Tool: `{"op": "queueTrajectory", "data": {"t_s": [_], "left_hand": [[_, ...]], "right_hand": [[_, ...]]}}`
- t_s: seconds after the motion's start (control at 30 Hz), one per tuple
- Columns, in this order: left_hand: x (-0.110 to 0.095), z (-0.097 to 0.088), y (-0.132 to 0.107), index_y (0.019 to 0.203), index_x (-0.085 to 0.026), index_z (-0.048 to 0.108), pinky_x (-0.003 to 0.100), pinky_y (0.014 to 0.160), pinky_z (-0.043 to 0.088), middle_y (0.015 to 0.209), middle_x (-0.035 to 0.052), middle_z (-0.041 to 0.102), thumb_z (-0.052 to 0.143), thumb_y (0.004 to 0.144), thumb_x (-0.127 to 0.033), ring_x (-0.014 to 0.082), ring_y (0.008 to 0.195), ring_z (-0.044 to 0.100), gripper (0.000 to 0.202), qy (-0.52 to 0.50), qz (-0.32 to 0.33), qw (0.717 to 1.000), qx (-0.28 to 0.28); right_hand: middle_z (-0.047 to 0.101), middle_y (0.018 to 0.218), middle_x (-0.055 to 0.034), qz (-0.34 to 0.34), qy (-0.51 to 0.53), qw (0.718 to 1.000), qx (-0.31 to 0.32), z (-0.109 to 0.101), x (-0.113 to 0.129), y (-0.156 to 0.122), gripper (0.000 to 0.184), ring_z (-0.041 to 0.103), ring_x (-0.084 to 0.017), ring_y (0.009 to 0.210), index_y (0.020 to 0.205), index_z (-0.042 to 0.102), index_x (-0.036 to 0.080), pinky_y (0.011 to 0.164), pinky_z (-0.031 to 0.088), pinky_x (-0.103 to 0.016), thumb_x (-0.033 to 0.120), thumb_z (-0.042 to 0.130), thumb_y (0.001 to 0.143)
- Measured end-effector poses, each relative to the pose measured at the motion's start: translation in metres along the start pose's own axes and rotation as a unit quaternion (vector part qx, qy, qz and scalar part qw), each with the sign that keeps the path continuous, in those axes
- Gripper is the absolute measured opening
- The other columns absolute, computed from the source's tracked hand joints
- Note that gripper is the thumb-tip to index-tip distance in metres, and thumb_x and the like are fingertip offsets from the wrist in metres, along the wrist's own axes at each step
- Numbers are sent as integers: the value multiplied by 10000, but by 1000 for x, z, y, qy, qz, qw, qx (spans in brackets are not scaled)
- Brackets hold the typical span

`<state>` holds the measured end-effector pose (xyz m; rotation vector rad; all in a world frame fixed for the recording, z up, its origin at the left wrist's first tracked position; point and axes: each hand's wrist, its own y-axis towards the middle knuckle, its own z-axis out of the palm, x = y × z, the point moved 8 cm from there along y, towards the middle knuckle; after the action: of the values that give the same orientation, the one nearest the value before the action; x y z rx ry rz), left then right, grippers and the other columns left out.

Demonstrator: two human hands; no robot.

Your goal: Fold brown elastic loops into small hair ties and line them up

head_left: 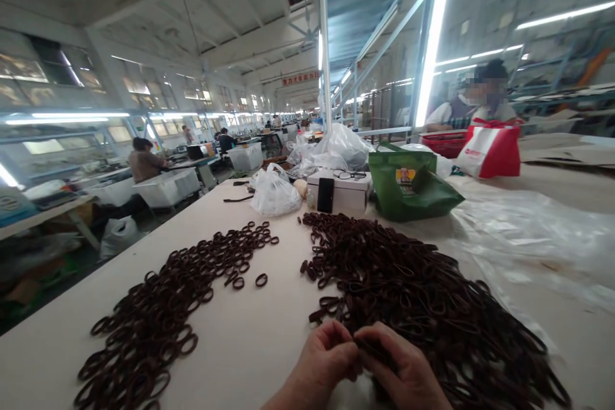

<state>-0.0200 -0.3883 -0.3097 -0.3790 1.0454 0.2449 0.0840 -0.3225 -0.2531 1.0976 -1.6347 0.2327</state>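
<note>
On the pale table (240, 339), the big pile of brown loops (398, 278) stretches from far ahead to near right, closer to the right hand (401, 362); it and the left hand (329, 359), fingers nearly closed, pinch between them one dark piece (372, 349) (mostly hidden)

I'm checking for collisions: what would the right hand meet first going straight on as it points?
Most likely the left hand, close ahead of the right hand; depth is unclear.

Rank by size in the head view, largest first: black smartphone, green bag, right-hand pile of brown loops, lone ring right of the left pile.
Right-hand pile of brown loops, though nearer the camera than the bag
Green bag
Black smartphone
Lone ring
</note>
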Motion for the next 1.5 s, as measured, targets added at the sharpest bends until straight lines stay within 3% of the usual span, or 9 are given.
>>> {"op": "queueTrajectory", "data": {"t_s": [0.17,0.33,0.57,0.8,0.97,1.1,1.17,1.33,1.5], "left_hand": [[3,-3,4,708,-182,491,190,453,371,510,-37,574,822,567,-300,90,427,519,378,60,-10,998,32],[5,-3,1,668,-187,484,187,354,282,482,-29,583,731,599,-301,71,331,424,280,90,-34,995,33],[-1,15,-13,755,-168,564,212,440,378,584,-4,621,619,573,-236,89,408,493,202,100,-75,988,88],[-29,12,-18,600,-164,539,223,561,334,636,-14,521,596,548,-119,99,599,452,89,298,77,951,20],[-28,-1,-11,593,-164,540,230,539,289,598,-24,491,622,580,-154,99,573,401,83,283,94,954,-24],[-34,-14,-7,649,-165,576,230,537,313,561,-27,507,642,636,-242,106,552,410,102,223,76,970,-66],[-41,-12,-8,675,-158,601,229,557,347,590,-14,553,651,639,-245,110,569,447,107,193,79,976,-58],[-40,-1,-11,702,-140,614,233,612,409,618,3,591,707,688,-285,116,603,514,172,166,79,983,-30],[-23,6,-13,744,-159,534,235,586,426,625,9,598,675,773,-330,123,584,548,223,189,101,977,18]], "right_hand": [[707,864,4,-9,-24,999,-22,-7,-4,-1,127,686,-149,800,948,708,256,739,538,-189,313,613,888],[719,888,-16,-4,-55,998,-13,-4,-7,2,166,695,-165,831,967,716,252,776,550,-213,275,575,882],[721,864,-19,-13,-72,997,-18,-4,-9,0,186,697,-178,797,954,724,254,738,558,-235,258,565,858],[667,775,-3,23,-75,997,16,2,-14,-1,149,643,-158,726,828,662,213,674,501,-237,198,515,849],[649,765,-6,62,-38,997,24,-2,-11,3,118,615,-162,736,797,645,193,683,473,-249,223,533,820],[607,716,4,125,64,987,77,5,-7,3,120,568,-145,680,803,636,184,608,441,-228,225,523,805],[597,731,2,103,84,987,87,8,0,3,104,563,-137,686,793,626,184,616,443,-221,188,522,801],[596,844,-25,-47,7,997,54,7,18,3,96,584,-136,753,762,572,190,665,467,-219,136,526,827],[547,706,13,-53,-116,992,0,0,17,1,100,550,-121,633,742,511,203,578,438,-206,130,488,807]]}}
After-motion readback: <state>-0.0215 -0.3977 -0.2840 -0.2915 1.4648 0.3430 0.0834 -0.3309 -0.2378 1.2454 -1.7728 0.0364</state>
